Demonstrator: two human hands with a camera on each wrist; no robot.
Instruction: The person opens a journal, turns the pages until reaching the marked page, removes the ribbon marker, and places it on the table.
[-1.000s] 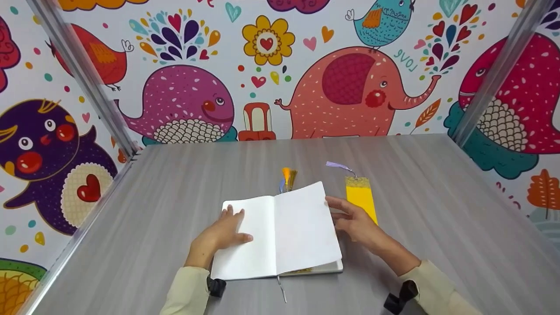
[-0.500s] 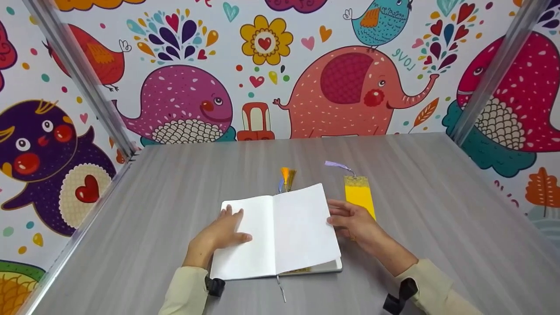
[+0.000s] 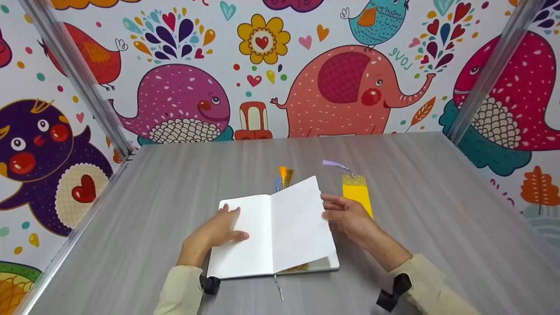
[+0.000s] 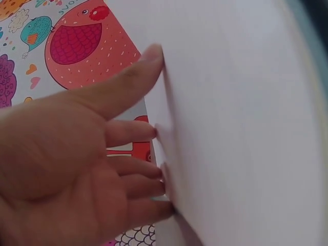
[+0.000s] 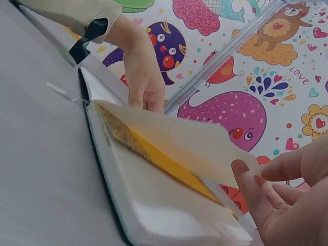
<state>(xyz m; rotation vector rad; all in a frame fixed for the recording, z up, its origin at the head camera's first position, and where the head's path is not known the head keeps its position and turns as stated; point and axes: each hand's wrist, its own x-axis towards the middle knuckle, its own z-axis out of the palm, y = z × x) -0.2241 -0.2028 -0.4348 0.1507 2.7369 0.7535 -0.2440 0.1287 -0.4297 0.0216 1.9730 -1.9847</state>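
Observation:
An open notebook with blank white pages lies on the table. My left hand rests on its left page, fingers spread; in the left wrist view the fingertips touch the paper. On the other side, my right hand pinches the outer edge of the right page and holds it raised. Beneath that page, the right wrist view shows a yellow bookmark with a gold glitter end, lying inside the notebook. Orange, gold and lilac tassels stick out past the notebook's top edge.
Another yellow bookmark, with a glitter band and a lilac tassel, lies right of the notebook, partly behind my right hand. A grey ribbon trails from the notebook's lower edge. Printed walls and metal posts bound the grey table.
The right page has risen further at its outer edge, and more of the glitter end shows beneath it. My left hand stays on the left page.

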